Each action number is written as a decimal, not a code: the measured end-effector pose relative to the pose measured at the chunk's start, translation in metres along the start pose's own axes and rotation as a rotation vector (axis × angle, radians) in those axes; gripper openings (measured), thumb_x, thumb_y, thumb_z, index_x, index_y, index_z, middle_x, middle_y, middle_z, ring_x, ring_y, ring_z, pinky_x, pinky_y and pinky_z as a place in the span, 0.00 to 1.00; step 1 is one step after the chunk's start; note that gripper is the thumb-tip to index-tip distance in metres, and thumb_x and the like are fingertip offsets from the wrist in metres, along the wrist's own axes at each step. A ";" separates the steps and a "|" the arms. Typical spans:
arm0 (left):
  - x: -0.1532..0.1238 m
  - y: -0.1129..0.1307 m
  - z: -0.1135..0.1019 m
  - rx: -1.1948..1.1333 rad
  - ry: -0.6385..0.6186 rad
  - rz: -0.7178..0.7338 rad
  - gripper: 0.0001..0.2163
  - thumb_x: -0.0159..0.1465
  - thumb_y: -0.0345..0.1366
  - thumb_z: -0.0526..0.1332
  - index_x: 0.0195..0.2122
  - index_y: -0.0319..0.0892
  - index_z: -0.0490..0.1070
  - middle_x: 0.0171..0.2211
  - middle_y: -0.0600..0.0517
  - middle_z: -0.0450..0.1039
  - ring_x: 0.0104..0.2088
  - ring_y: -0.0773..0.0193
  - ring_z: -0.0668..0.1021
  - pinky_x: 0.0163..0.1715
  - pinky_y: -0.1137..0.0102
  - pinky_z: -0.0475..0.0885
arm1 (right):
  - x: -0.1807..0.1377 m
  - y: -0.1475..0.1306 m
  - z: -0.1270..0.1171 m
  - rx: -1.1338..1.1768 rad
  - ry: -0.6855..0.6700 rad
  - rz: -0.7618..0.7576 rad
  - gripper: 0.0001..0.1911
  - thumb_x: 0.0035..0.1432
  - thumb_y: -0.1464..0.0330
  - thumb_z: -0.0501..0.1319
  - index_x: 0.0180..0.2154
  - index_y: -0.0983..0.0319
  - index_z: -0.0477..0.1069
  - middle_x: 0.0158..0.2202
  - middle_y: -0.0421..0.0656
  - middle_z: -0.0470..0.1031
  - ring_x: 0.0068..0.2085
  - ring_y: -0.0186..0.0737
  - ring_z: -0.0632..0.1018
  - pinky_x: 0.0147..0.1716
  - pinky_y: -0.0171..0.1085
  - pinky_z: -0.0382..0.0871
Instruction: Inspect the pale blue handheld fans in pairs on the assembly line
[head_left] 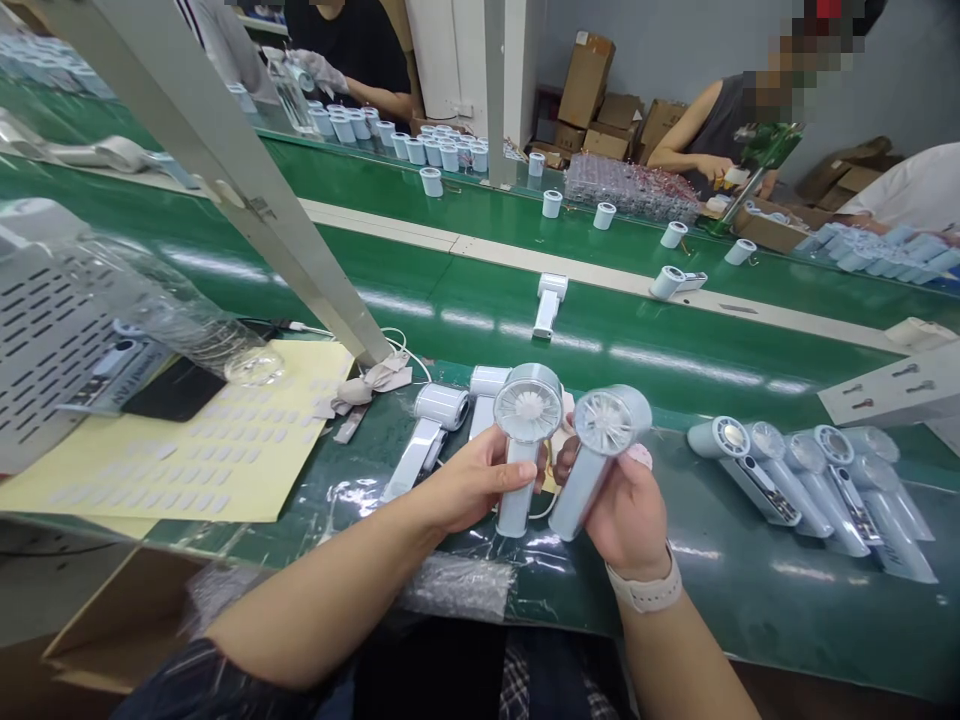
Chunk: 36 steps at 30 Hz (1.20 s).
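My left hand [487, 482] is closed around the handle of a light-blue handheld fan [528, 410], held upright with its round grille facing me. Close beside it, my right hand [630, 510] grips a second light-blue handheld fan [606, 422], tilted a little to the right at its head. A pale finger cover sits on a right fingertip, and that wrist wears a light band. Just behind my left hand, two more fans [441, 408] lie on the green bench, partly hidden by my arm and the held fan.
Several finished-looking fans [810, 470] lie in a row at right. At left, a yellow sheet [300, 400] bears white oval stickers beside a plastic bottle [180, 290]. A slanted metal post [247, 190] crosses the view. One fan [550, 305] lies on the green belt; co-workers sit beyond.
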<state>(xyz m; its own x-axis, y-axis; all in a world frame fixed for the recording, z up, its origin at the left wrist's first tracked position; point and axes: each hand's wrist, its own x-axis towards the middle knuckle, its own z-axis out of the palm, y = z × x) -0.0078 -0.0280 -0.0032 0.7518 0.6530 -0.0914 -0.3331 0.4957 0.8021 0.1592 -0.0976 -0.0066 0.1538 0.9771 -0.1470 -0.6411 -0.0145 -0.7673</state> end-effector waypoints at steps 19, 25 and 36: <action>0.007 -0.003 -0.010 0.069 0.085 0.110 0.26 0.56 0.41 0.73 0.53 0.40 0.70 0.44 0.42 0.82 0.43 0.51 0.83 0.42 0.63 0.76 | 0.002 -0.008 -0.006 -0.026 -0.071 -0.086 0.16 0.56 0.53 0.65 0.41 0.57 0.73 0.28 0.41 0.76 0.25 0.40 0.73 0.21 0.38 0.69; 0.010 -0.003 -0.008 0.073 0.089 0.108 0.32 0.50 0.50 0.77 0.51 0.40 0.70 0.43 0.42 0.83 0.43 0.50 0.84 0.45 0.61 0.76 | 0.006 -0.006 -0.013 0.011 0.071 -0.121 0.17 0.57 0.54 0.66 0.43 0.56 0.74 0.35 0.44 0.81 0.33 0.46 0.80 0.32 0.46 0.77; 0.013 -0.004 -0.011 0.158 0.111 0.138 0.32 0.50 0.52 0.76 0.50 0.38 0.75 0.44 0.41 0.82 0.45 0.49 0.83 0.46 0.60 0.76 | 0.010 -0.001 -0.012 -0.060 0.151 -0.101 0.12 0.60 0.58 0.64 0.42 0.56 0.73 0.35 0.43 0.83 0.31 0.45 0.81 0.28 0.42 0.77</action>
<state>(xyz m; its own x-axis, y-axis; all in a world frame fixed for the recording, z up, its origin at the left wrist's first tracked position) -0.0032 -0.0152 -0.0136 0.6350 0.7718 -0.0322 -0.3285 0.3076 0.8930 0.1707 -0.0905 -0.0150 0.3289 0.9314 -0.1557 -0.5711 0.0649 -0.8183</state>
